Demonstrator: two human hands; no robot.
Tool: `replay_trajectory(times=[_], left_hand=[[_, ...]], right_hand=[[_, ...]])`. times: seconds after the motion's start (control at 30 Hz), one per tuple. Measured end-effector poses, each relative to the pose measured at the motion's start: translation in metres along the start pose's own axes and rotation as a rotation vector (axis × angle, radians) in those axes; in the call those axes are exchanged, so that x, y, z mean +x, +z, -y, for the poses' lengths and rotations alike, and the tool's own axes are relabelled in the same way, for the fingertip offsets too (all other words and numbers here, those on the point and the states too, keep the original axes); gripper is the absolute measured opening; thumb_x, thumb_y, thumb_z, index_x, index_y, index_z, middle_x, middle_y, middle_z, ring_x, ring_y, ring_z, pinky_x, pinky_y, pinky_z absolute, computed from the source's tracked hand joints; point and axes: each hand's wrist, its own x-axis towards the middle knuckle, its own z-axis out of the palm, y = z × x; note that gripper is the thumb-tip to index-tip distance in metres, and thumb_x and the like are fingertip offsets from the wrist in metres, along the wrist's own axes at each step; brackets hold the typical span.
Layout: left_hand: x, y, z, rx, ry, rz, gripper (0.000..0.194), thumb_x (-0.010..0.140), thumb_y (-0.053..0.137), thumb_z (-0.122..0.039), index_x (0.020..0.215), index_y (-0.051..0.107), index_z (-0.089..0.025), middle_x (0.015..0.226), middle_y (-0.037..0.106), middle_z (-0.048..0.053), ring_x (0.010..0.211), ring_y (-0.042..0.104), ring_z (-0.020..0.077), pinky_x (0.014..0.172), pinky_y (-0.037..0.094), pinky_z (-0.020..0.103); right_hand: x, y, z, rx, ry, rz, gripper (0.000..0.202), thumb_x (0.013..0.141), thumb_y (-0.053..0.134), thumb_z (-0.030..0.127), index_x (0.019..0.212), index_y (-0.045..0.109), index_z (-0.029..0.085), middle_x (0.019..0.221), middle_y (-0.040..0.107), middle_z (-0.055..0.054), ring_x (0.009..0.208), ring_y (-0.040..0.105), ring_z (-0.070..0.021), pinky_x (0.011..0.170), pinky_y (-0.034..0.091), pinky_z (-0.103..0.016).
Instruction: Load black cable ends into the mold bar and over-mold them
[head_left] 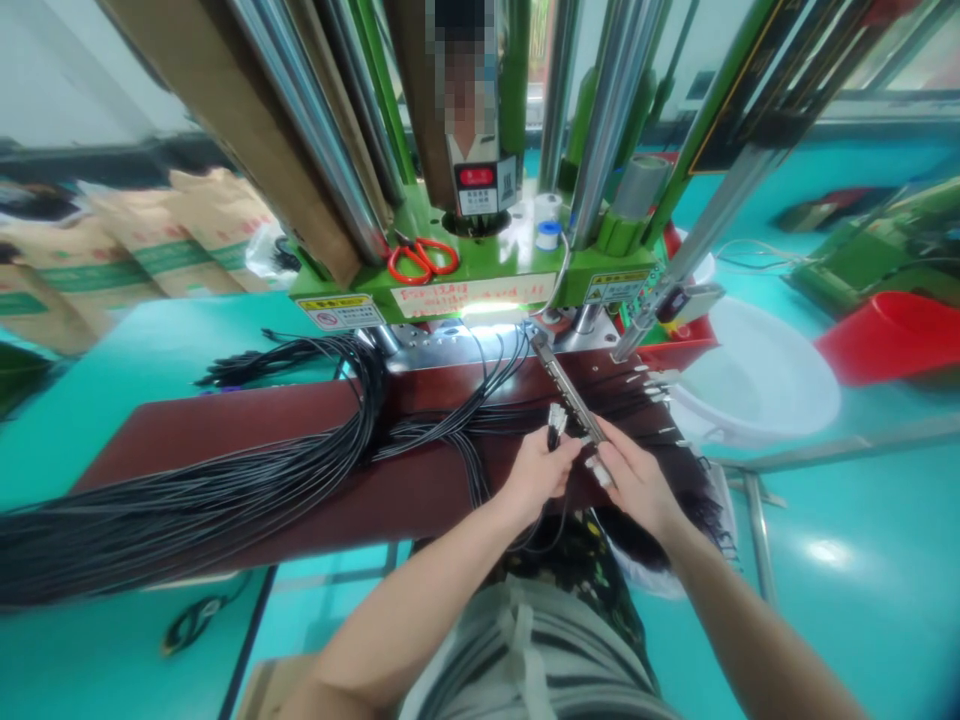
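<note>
My left hand (537,470) pinches a few black cables by their metal connector ends (556,420), held just above the dark red table (225,440). My right hand (634,478) grips the near end of a long metal strip (568,385) that runs up toward the green machine (480,270), with a connector at its fingertips. Both hands sit close together at the table's front edge. A thick bundle of black cables (187,500) fans out leftward across the table.
Red-handled scissors (421,258) and tape rolls (548,222) lie on the machine's ledge. A white basin (757,385) stands to the right, a red bin (892,335) beyond it. Paper sacks (150,250) are stacked at the left. Finished connectors (660,395) lie beside the basin.
</note>
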Motion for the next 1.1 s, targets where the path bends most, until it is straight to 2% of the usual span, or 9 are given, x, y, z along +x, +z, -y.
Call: replay_trajectory(times=[0.1,0.23,0.3,0.4,0.5,0.67,0.77,0.9,1.1], left_hand=[[-0.001,-0.002,0.000,0.015,0.039,-0.016,0.037,0.065,0.066,-0.043,0.067,0.039,-0.019,0.043,0.030,-0.011,0.034,0.024,0.0018,0.034,0.017,0.015],[0.002,-0.009,-0.003,0.037,0.190,-0.086,0.033,0.072,0.060,-0.046,0.068,0.048,-0.015,0.050,0.043,-0.005,0.041,0.039,0.0049,0.039,0.031,0.018],[0.004,-0.012,-0.005,-0.040,0.239,-0.142,0.034,0.075,0.055,-0.049,0.073,0.050,-0.016,0.047,0.038,-0.007,0.039,0.036,0.0047,0.039,0.031,0.018],[0.006,-0.013,-0.004,-0.108,0.209,-0.183,0.032,0.078,0.047,-0.053,0.080,0.044,-0.020,0.044,0.027,-0.011,0.034,0.023,0.0041,0.035,0.020,0.016],[0.006,-0.010,0.001,0.042,0.211,-0.155,0.027,0.079,0.048,-0.048,0.080,0.041,-0.022,0.047,0.033,-0.011,0.036,0.024,0.0041,0.037,0.019,0.016],[0.007,-0.006,0.004,0.322,0.401,-0.192,0.021,0.072,0.059,-0.030,0.064,0.047,-0.016,0.057,0.045,-0.005,0.053,0.037,0.0058,0.051,0.031,0.017],[0.007,-0.006,0.004,0.250,0.325,-0.206,0.023,0.069,0.063,-0.032,0.063,0.047,-0.016,0.054,0.043,-0.006,0.049,0.035,0.0060,0.048,0.029,0.018],[0.007,-0.008,0.005,0.144,0.240,-0.223,0.028,0.063,0.068,-0.035,0.063,0.046,-0.017,0.051,0.042,-0.007,0.045,0.033,0.0050,0.044,0.027,0.018],[0.007,-0.012,0.008,0.136,0.240,-0.193,0.029,0.063,0.068,-0.036,0.064,0.046,-0.017,0.049,0.040,-0.008,0.043,0.033,0.0045,0.043,0.027,0.017]], right_hand=[[-0.001,0.001,0.000,-0.092,-0.064,0.004,0.054,0.080,0.050,0.046,0.128,0.049,0.022,0.070,0.058,-0.001,0.055,0.048,-0.0117,0.050,0.044,-0.023],[0.000,0.001,-0.001,0.134,0.080,-0.042,0.050,0.077,0.054,0.049,0.122,0.053,0.026,0.073,0.057,0.000,0.051,0.046,-0.0091,0.039,0.035,-0.018],[0.002,0.001,-0.002,0.240,0.148,-0.079,0.050,0.074,0.058,0.049,0.120,0.054,0.027,0.070,0.055,0.001,0.049,0.044,-0.0077,0.036,0.031,-0.016],[0.004,0.000,-0.001,0.303,0.166,-0.095,0.051,0.072,0.061,0.048,0.118,0.055,0.027,0.068,0.055,0.001,0.048,0.043,-0.0071,0.036,0.031,-0.016],[0.003,0.001,0.000,0.279,0.123,-0.056,0.050,0.073,0.061,0.045,0.118,0.056,0.025,0.065,0.055,0.001,0.044,0.040,-0.0056,0.032,0.027,-0.015],[0.002,-0.001,0.000,0.240,0.108,-0.005,0.049,0.075,0.059,0.044,0.119,0.056,0.023,0.062,0.053,0.002,0.039,0.034,-0.0042,0.029,0.022,-0.016],[0.003,-0.003,-0.002,0.194,0.129,0.000,0.051,0.074,0.058,0.046,0.120,0.056,0.023,0.066,0.056,0.000,0.041,0.037,-0.0057,0.030,0.026,-0.017],[0.004,-0.005,-0.004,-0.002,0.001,0.054,0.053,0.077,0.054,0.048,0.123,0.054,0.022,0.072,0.059,-0.002,0.048,0.046,-0.0102,0.039,0.040,-0.022],[0.000,-0.006,-0.001,-0.206,-0.122,0.079,0.052,0.081,0.050,0.045,0.127,0.051,0.021,0.076,0.063,-0.005,0.064,0.056,-0.0177,0.052,0.049,-0.027]])
